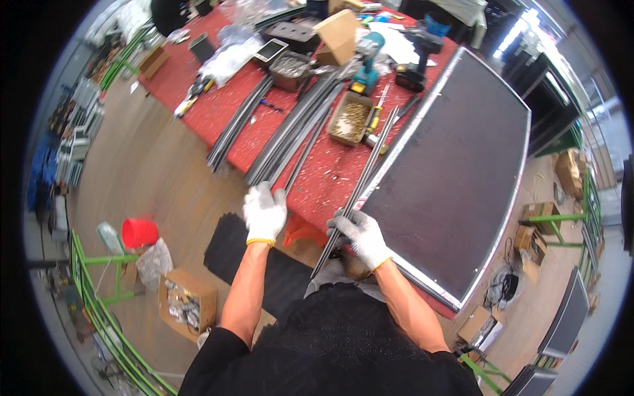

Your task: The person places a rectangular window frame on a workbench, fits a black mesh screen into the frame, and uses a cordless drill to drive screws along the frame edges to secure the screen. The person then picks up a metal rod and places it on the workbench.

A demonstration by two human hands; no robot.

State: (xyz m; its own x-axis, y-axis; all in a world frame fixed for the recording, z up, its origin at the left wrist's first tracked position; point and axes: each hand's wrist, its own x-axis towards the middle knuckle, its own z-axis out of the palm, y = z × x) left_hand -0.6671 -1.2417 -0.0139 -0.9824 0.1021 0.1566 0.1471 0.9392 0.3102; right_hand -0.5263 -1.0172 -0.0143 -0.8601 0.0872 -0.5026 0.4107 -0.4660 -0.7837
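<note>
My left hand (265, 212), in a white-and-grey work glove, is at the near table edge. Its fingers are curled at the ends of a bundle of long grey strips (297, 129), and its fingertips partly cover those ends. My right hand (362, 236), gloved the same way, is closed around several thin, dark, long strips (367, 173). These slant from the tabletop past the table edge toward my body. Just right of that hand lies a large dark panel with a silver frame (456, 171).
On the red table (317, 188) lie another strip bundle (241, 125), a tray of brass-coloured screws (351, 119), a screwdriver (378, 112), a teal power drill (367, 63) and a black drill (419, 56). A red bucket (139, 233) and a cardboard box (201, 300) stand on the floor at left.
</note>
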